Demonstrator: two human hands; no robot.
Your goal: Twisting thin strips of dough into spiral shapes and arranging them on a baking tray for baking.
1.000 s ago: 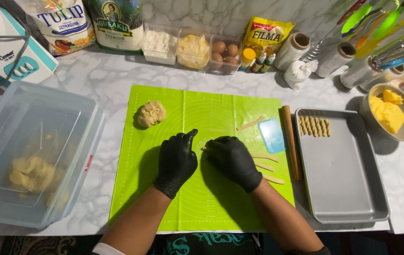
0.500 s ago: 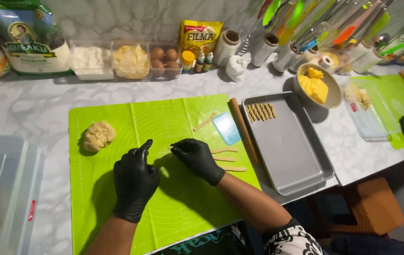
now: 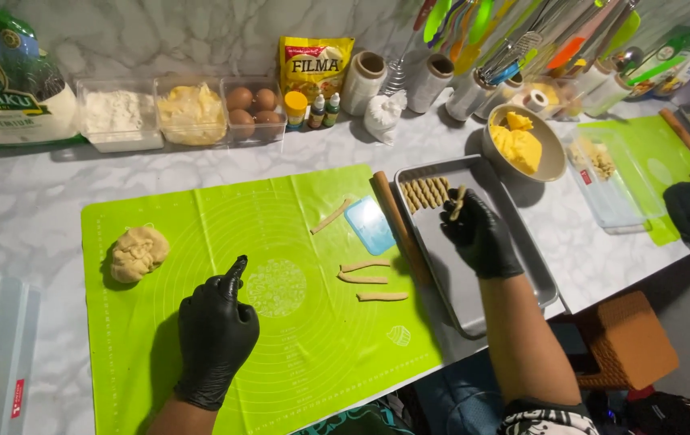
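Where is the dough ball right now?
In the head view, the dough ball sits on the green mat's left part, up-left of the gloved left hand.

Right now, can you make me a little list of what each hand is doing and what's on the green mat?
left hand: black glove, resting on the green mat, forefinger pointing out, holding nothing
right hand: black glove, over the tray, pinching a dough stick
tray: a row of dough sticks at its far end
mat: dough lump at left, four loose sticks, blue scraper
rolling pin: lying between mat and tray
bowl: yellow stuff inside, beyond the tray
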